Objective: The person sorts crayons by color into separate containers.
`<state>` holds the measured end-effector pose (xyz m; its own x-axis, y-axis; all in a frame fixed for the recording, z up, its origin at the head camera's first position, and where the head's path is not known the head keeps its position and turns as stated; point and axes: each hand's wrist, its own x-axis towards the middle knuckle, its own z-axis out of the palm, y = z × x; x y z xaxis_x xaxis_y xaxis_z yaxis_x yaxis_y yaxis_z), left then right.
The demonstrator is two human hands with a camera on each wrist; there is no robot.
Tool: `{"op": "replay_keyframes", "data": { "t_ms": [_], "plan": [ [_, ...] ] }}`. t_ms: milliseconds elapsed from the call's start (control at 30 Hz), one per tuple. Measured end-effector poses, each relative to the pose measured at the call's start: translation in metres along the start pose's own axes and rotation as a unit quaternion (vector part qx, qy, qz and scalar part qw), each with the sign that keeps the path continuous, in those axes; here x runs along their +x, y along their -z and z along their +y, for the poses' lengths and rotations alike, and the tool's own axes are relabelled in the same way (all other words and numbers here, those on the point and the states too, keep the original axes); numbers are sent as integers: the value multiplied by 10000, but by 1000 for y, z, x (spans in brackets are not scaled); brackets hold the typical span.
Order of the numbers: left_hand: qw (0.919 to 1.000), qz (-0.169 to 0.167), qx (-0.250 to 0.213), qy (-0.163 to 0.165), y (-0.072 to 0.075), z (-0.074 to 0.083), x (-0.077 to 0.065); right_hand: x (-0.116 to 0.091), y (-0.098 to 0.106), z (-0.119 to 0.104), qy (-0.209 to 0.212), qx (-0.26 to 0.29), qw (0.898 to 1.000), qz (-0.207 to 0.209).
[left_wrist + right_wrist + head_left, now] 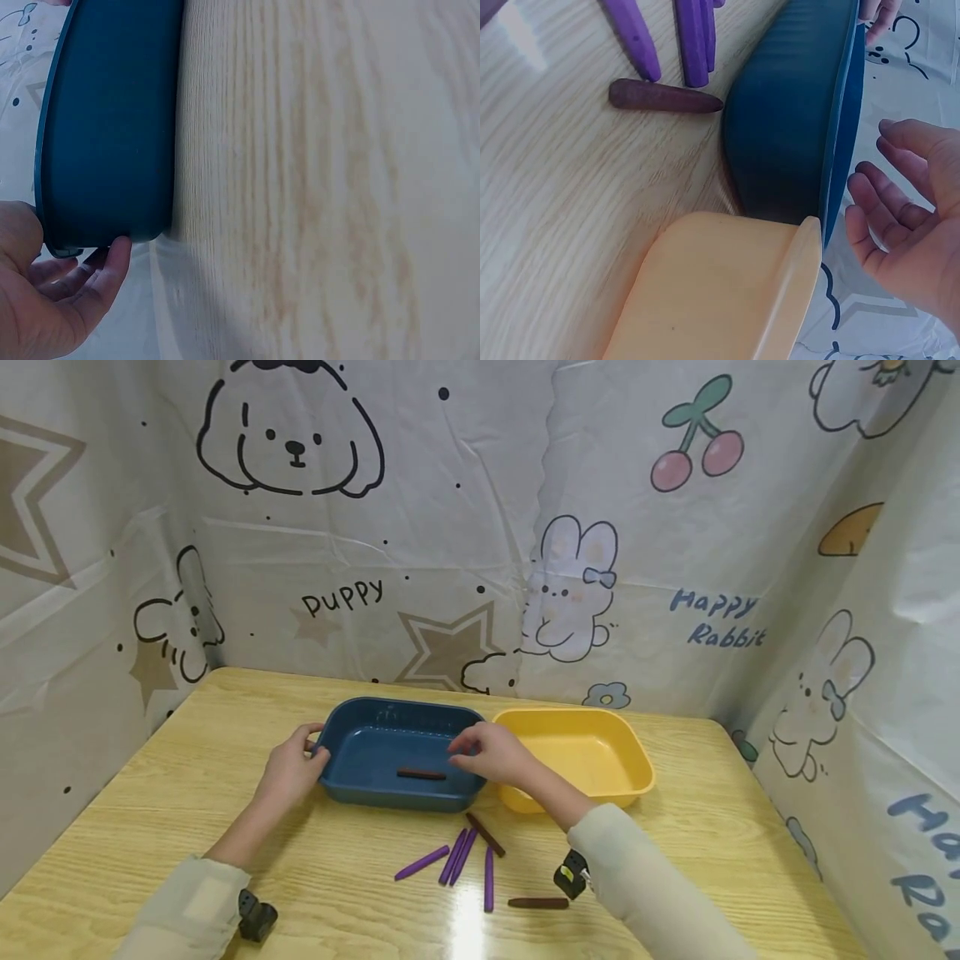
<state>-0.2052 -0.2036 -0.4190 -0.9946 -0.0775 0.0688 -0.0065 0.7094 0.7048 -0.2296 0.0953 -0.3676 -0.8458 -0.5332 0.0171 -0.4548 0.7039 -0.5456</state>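
My left hand (292,768) grips the left end of a dark blue plastic bin (397,800), thumb over the rim and fingers below it in the left wrist view. Inside the bin lies one brown crayon (421,773). Above the bin's right end hovers my right hand (491,753), its fingers loosely bent and nothing between them, as the right wrist view (911,206) of that hand also shows. In front of the bin lie several purple crayons (422,863) and a slanted brown crayon (486,835). Another brown crayon (538,903) lies nearer me.
A yellow bin (648,777) stands against the right end of the blue one, partly behind my right forearm. Both rest on a light wooden table (337,893). A white cartoon-print curtain (450,527) hangs behind and at both sides.
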Motion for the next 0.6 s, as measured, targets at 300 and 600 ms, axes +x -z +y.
{"op": "replay_keyframes", "data": {
  "t_ms": [300, 600],
  "plan": [
    [10000, 43, 60, -13, -1, 1, 0, -16, 8, 8, 312, 107, 9994, -118],
    [10000, -29, 73, 39, 0, 4, -1, -41, 15, 15, 367, 3, 9993, -68]
  ]
}}
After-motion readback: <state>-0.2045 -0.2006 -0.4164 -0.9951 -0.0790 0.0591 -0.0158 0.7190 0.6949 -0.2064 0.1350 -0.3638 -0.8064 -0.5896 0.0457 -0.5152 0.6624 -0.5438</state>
